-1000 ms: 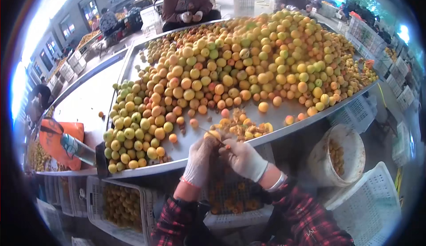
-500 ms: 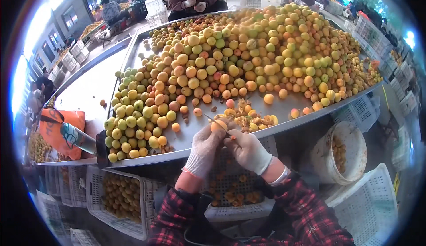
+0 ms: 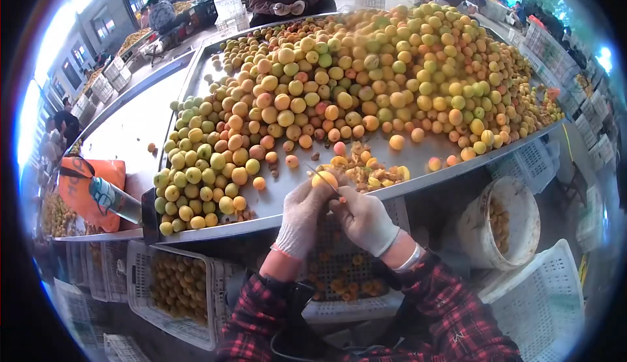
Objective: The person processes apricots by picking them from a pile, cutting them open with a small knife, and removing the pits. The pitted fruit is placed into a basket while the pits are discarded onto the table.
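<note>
I could bring a hand through over the bare grey metal tabletop (image 3: 277, 197), ahead and left of the white-gloved left hand (image 3: 300, 215). The tall heap of round yellow-orange fruit (image 3: 392, 88) bars the way beyond; a low pile of cut orange fruit pieces (image 3: 377, 174) stands close ahead of the white-gloved right hand (image 3: 366, 221). Below both, a white perforated plastic crate (image 3: 353, 310) blocks me.

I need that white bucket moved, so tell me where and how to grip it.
Hook over the rim of the white bucket, probably from the left: its round mouth is open and its outer wall exposed there, while a white crate crowds the near side.
</note>
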Demonstrator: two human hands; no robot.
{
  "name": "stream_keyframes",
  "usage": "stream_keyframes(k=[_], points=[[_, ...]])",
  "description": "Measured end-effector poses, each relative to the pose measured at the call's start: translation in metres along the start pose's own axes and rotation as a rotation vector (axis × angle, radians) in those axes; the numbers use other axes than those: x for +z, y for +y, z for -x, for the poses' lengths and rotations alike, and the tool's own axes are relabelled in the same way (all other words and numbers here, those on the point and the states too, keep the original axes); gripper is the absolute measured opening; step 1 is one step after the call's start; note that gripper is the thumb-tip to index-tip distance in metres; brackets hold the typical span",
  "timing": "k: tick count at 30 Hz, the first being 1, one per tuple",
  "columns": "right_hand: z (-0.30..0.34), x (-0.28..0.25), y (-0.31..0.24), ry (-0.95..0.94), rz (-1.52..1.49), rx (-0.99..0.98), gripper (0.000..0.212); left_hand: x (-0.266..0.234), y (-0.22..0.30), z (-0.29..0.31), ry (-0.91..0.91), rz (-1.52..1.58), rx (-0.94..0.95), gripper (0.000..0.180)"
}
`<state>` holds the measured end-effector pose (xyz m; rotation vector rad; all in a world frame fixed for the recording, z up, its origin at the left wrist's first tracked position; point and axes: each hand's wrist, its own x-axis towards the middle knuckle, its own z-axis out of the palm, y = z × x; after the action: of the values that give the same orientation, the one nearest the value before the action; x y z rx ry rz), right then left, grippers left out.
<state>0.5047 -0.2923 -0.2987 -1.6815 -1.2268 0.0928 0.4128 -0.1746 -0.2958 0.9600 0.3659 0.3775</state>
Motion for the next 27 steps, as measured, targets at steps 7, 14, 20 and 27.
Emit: stream_keyframes(k=[7, 14, 20, 27], points=[[0.005, 0.014, 0.011, -0.061, -0.052, 0.090, 0.015, 0.013, 0.008, 0.001, 0.048, -0.203, 0.205, 0.038], [0.000, 0.003, 0.002, -0.245, -0.782, 0.460, 0.029, 0.005, 0.010, 0.001, 0.005, -0.108, 0.211, 0.038], [-0.004, -0.001, 0.005, -0.129, -0.597, 0.244, 0.031, 0.006, 0.011, -0.006, 0.138, -0.044, 0.285, 0.037], [-0.013, -0.026, -0.003, -0.095, -0.933, 0.741, 0.034, 0.006, 0.015, 0.007, -0.135, -1.010, 0.678, 0.054]])
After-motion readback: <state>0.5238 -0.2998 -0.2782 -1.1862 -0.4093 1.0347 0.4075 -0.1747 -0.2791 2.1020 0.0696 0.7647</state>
